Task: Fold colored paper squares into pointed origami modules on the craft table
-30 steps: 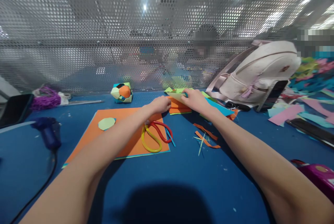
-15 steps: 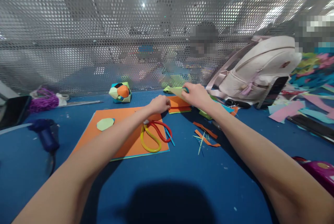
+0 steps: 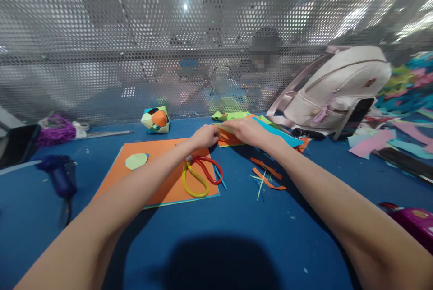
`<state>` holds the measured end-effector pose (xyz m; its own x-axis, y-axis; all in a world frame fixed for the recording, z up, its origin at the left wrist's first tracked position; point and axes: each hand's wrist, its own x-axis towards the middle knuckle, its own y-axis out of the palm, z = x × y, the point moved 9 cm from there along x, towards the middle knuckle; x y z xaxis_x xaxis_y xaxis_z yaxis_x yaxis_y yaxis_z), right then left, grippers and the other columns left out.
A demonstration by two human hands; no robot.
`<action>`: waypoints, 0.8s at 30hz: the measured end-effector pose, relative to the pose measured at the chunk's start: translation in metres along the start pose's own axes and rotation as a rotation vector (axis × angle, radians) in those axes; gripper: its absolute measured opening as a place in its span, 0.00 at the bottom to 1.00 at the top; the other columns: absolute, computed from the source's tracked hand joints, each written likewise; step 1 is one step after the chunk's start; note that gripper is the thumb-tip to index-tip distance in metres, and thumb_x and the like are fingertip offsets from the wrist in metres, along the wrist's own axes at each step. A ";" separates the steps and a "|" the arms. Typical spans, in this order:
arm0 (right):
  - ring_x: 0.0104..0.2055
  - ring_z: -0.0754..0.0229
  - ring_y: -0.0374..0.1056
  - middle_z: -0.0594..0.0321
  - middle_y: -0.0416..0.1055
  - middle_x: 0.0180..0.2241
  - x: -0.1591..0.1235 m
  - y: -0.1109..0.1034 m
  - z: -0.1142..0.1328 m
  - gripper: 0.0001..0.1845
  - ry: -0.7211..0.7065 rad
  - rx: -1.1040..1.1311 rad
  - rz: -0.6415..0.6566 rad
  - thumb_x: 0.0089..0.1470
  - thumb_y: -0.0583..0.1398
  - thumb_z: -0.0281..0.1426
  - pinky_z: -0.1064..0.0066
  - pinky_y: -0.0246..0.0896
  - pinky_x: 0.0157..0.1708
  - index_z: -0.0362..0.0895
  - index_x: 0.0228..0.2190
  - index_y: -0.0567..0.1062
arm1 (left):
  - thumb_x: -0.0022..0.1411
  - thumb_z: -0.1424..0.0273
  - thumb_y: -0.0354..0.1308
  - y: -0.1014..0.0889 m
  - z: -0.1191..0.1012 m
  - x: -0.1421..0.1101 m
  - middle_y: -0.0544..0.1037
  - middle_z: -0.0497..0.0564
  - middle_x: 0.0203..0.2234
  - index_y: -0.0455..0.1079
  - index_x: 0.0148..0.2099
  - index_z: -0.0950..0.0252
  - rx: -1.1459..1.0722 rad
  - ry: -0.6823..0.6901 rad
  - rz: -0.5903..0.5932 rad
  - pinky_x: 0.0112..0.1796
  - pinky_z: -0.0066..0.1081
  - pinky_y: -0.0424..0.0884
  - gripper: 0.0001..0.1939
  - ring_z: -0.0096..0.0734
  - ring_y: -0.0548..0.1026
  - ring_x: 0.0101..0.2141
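Observation:
My left hand is closed, its curled fingers at the left edge of a small stack of orange paper with a green sheet under it. My right hand lies flat across the top of that paper, fingers stretched to the left, pressing a pale green flap down. Below my left wrist, scissors with one yellow and one red handle rest on large orange sheets. A pale green octagon of paper lies on those sheets, left of my forearm.
Orange and green paper scraps lie between my arms. A folded paper ball stands at the back. On the left are a blue glue gun and purple yarn. A white backpack leans against the perforated metal screen.
My right hand has come down and to the left, laying the raised green flap onto the orange paper. A blue sheet behind that hand is now more visible. My left hand has barely moved.

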<state>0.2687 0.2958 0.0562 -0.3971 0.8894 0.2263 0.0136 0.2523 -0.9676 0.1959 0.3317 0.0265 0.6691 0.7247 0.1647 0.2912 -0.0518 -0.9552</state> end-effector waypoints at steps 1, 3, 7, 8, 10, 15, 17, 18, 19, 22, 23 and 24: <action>0.44 0.56 0.68 0.55 0.73 0.45 0.000 0.003 0.003 0.22 -0.027 -0.008 0.028 0.55 0.48 0.22 0.70 0.56 0.37 0.45 0.50 0.70 | 0.53 0.76 0.52 0.000 0.000 -0.001 0.81 0.52 0.32 0.78 0.35 0.65 -0.002 -0.005 -0.006 0.37 0.27 0.68 0.13 0.33 0.76 0.33; 0.42 0.57 0.68 0.55 0.74 0.42 0.000 0.007 0.005 0.19 -0.033 -0.019 0.067 0.54 0.50 0.22 0.71 0.55 0.34 0.44 0.44 0.74 | 0.53 0.75 0.51 -0.002 0.000 -0.001 0.80 0.52 0.31 0.77 0.35 0.64 -0.005 -0.017 -0.022 0.35 0.27 0.68 0.13 0.32 0.75 0.32; 0.38 0.58 0.69 0.56 0.75 0.39 -0.001 0.014 0.008 0.14 -0.045 -0.026 0.108 0.54 0.52 0.26 0.72 0.54 0.30 0.44 0.39 0.75 | 0.54 0.74 0.50 -0.005 0.000 -0.003 0.78 0.52 0.27 0.75 0.34 0.66 -0.009 -0.043 -0.073 0.33 0.27 0.67 0.12 0.31 0.73 0.28; 0.39 0.58 0.69 0.56 0.75 0.39 -0.001 0.015 0.009 0.14 -0.049 -0.030 0.113 0.53 0.52 0.26 0.72 0.54 0.30 0.44 0.39 0.75 | 0.54 0.74 0.49 -0.005 0.000 -0.004 0.78 0.52 0.27 0.75 0.33 0.66 -0.009 -0.047 -0.089 0.32 0.27 0.67 0.12 0.31 0.73 0.28; 0.40 0.57 0.69 0.55 0.74 0.40 -0.001 0.016 0.010 0.15 -0.052 -0.043 0.116 0.53 0.52 0.24 0.72 0.54 0.30 0.43 0.39 0.74 | 0.54 0.74 0.49 -0.007 -0.002 -0.006 0.77 0.52 0.26 0.74 0.33 0.66 -0.011 -0.045 -0.122 0.32 0.28 0.66 0.11 0.31 0.72 0.28; 0.40 0.54 0.70 0.52 0.74 0.40 -0.003 0.015 0.016 0.16 -0.047 -0.091 0.101 0.54 0.50 0.22 0.69 0.55 0.30 0.41 0.41 0.73 | 0.54 0.75 0.49 -0.019 -0.014 -0.017 0.74 0.53 0.29 0.71 0.31 0.67 -0.016 0.004 -0.223 0.36 0.28 0.66 0.09 0.32 0.71 0.32; 0.38 0.52 0.70 0.50 0.74 0.39 -0.004 0.013 0.018 0.16 -0.042 -0.109 0.093 0.56 0.49 0.23 0.68 0.56 0.30 0.41 0.42 0.72 | 0.54 0.76 0.50 -0.026 -0.018 -0.023 0.73 0.54 0.31 0.70 0.30 0.67 -0.019 0.016 -0.264 0.37 0.29 0.66 0.07 0.32 0.70 0.33; 0.38 0.52 0.70 0.50 0.74 0.38 -0.004 0.013 0.019 0.16 -0.041 -0.117 0.091 0.56 0.49 0.23 0.68 0.56 0.30 0.41 0.42 0.72 | 0.54 0.76 0.50 -0.029 -0.019 -0.026 0.73 0.54 0.32 0.69 0.29 0.67 -0.022 0.017 -0.281 0.37 0.29 0.66 0.07 0.31 0.70 0.34; 0.37 0.52 0.70 0.50 0.74 0.38 -0.004 0.013 0.020 0.16 -0.041 -0.122 0.090 0.56 0.49 0.24 0.68 0.56 0.30 0.41 0.41 0.72 | 0.53 0.77 0.50 -0.033 -0.019 -0.030 0.72 0.54 0.31 0.69 0.28 0.67 -0.025 0.016 -0.296 0.37 0.29 0.66 0.07 0.31 0.70 0.33; 0.37 0.52 0.70 0.51 0.74 0.37 -0.004 0.012 0.021 0.15 -0.036 -0.130 0.088 0.56 0.49 0.23 0.69 0.55 0.28 0.42 0.39 0.73 | 0.51 0.78 0.50 -0.043 -0.015 -0.040 0.72 0.52 0.28 0.68 0.26 0.67 -0.039 -0.008 -0.335 0.36 0.28 0.66 0.06 0.30 0.69 0.32; 0.37 0.52 0.70 0.52 0.74 0.37 -0.004 0.011 0.020 0.15 -0.032 -0.130 0.088 0.56 0.49 0.23 0.69 0.54 0.27 0.42 0.38 0.74 | 0.51 0.78 0.50 -0.047 -0.012 -0.044 0.72 0.52 0.27 0.67 0.26 0.67 -0.045 -0.022 -0.350 0.35 0.28 0.66 0.06 0.30 0.69 0.31; 0.37 0.52 0.70 0.52 0.74 0.38 -0.004 0.011 0.020 0.15 -0.029 -0.130 0.087 0.55 0.49 0.23 0.70 0.53 0.27 0.42 0.38 0.74 | 0.51 0.78 0.50 -0.052 -0.009 -0.048 0.72 0.51 0.26 0.67 0.26 0.67 -0.052 -0.039 -0.367 0.35 0.28 0.66 0.06 0.29 0.69 0.30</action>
<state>0.2527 0.2871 0.0427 -0.4156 0.8992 0.1368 0.1670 0.2233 -0.9603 0.1547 0.2938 0.0707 0.4876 0.7270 0.4835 0.5418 0.1823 -0.8205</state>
